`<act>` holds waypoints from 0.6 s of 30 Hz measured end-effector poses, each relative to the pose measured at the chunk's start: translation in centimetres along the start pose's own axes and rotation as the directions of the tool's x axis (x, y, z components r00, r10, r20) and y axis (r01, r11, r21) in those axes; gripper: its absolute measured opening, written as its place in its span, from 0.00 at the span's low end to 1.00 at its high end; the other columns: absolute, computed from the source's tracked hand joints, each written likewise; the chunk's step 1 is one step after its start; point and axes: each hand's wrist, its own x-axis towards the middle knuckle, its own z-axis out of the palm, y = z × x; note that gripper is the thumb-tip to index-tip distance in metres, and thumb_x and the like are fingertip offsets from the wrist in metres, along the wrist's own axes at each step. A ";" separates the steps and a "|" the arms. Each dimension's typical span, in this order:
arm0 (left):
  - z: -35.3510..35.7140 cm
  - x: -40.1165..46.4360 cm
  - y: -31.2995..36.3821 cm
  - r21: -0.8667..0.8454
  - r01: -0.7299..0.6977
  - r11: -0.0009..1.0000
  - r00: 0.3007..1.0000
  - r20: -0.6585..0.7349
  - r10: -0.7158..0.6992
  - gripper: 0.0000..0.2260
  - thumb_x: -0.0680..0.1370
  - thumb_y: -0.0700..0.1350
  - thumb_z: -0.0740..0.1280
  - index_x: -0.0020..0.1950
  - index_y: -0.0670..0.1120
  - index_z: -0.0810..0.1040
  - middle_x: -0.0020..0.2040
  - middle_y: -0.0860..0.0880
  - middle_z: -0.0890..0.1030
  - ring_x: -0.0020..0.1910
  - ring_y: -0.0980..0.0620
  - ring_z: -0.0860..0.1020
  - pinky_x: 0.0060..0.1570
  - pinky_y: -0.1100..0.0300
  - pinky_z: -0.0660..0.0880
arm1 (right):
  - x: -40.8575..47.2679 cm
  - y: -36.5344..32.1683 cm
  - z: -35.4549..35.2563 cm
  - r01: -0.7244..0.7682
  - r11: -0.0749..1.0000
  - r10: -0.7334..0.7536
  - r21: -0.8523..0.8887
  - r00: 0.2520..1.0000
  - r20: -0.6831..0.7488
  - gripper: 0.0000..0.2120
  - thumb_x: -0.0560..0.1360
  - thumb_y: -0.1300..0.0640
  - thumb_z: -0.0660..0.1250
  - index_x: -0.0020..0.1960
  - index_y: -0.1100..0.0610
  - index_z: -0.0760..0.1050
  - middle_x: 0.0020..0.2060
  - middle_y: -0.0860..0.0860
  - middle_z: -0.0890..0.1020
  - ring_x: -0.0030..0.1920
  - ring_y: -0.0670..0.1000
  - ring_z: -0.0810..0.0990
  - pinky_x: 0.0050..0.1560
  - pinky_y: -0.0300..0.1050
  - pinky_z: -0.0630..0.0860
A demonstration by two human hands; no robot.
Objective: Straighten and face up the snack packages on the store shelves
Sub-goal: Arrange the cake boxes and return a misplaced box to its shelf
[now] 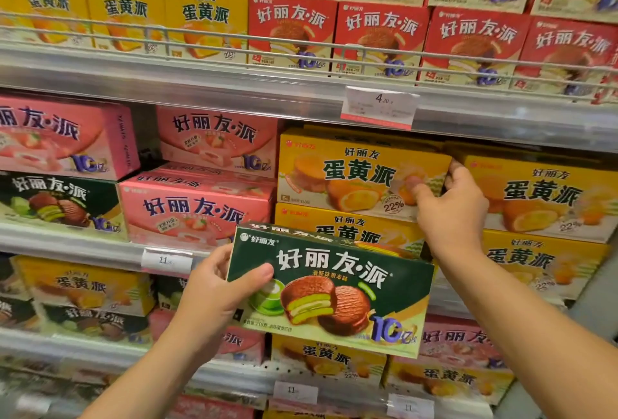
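A dark green snack box (334, 288) with chocolate pies printed on it is held in front of the shelves, face toward me. My left hand (217, 285) grips its left end, thumb on the front. My right hand (451, 204) is closed on the right end of a yellow snack box (351, 171), the top one of a stack on the middle shelf, thumb on the front and fingers round the side. A second yellow box (337, 228) lies under it, partly hidden by the green box.
Pink boxes (197, 208) stand left of the yellow stack, one angled forward. Another green box (57, 201) sits at far left. More yellow boxes (541, 194) fill the right side. Red boxes (378, 37) line the upper shelf behind a wire rail. Price tags (379, 106) hang on shelf edges.
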 end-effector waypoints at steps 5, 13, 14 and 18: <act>0.0 0.0 -0.2 -0.016 -0.005 1.000 1.000 -0.013 0.004 0.31 0.58 0.53 0.80 0.57 0.45 0.79 0.50 0.42 0.85 0.46 0.42 0.84 0.40 0.54 0.79 | 0.1 0.0 0.1 -0.022 1.000 0.022 0.001 1.000 0.004 0.19 0.76 0.50 0.70 0.64 0.54 0.73 0.49 0.46 0.81 0.46 0.48 0.80 0.46 0.45 0.77; 0.1 0.2 0.0 -0.037 -0.004 0.999 1.000 -0.006 0.004 0.27 0.58 0.53 0.81 0.54 0.48 0.81 0.50 0.42 0.85 0.45 0.43 0.84 0.38 0.57 0.80 | -0.8 0.1 -0.3 -0.059 0.980 0.044 0.190 0.996 0.081 0.33 0.75 0.58 0.72 0.74 0.51 0.60 0.62 0.40 0.71 0.62 0.41 0.71 0.61 0.41 0.70; 0.0 0.2 -0.1 -0.031 -0.009 0.999 1.000 -0.012 0.008 0.28 0.57 0.53 0.81 0.54 0.48 0.80 0.50 0.42 0.85 0.45 0.43 0.85 0.37 0.58 0.79 | -1.0 0.0 -0.6 -0.048 0.978 0.028 0.202 0.994 0.104 0.32 0.75 0.58 0.71 0.74 0.51 0.61 0.61 0.39 0.70 0.62 0.40 0.70 0.63 0.41 0.69; -0.4 0.0 0.1 -0.010 -0.018 1.000 1.000 -0.011 0.017 0.31 0.56 0.56 0.82 0.55 0.49 0.80 0.50 0.42 0.85 0.45 0.43 0.85 0.36 0.58 0.79 | -1.9 -0.6 -2.6 0.032 0.971 -0.066 0.238 0.989 0.135 0.28 0.76 0.61 0.68 0.72 0.49 0.64 0.59 0.34 0.72 0.59 0.34 0.72 0.63 0.39 0.70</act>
